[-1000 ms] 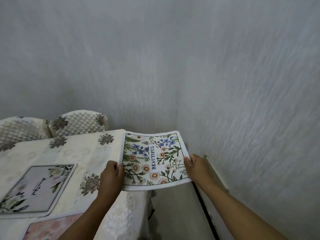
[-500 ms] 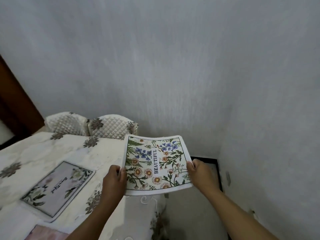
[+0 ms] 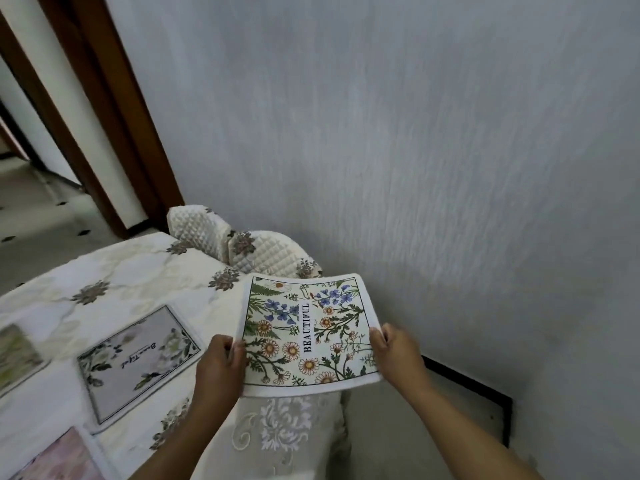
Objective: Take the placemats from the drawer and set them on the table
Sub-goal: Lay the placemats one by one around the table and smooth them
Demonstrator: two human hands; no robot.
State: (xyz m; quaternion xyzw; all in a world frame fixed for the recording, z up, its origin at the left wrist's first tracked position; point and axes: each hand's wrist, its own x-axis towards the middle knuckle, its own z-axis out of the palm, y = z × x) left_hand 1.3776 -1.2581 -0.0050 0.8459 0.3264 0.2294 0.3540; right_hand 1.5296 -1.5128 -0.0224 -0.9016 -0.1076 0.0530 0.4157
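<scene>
A floral placemat printed with "BEAUTIFUL", daisies and blue flowers is held flat in the air over the table's right corner. My left hand pinches its left edge and my right hand pinches its right edge. On the table, covered by a cream flowered cloth, lies a grey placemat with white flowers. Part of a greenish placemat shows at the left edge and part of a pink placemat at the bottom left.
Two quilted chair backs stand at the table's far side against the grey wall. A brown door frame rises at the upper left. The floor with a black skirting lies to the right of the table.
The view has swung left, bringing the door frame and more of the table into sight. Both hands still hold the floral placemat, which sits slightly further over the table's corner.
</scene>
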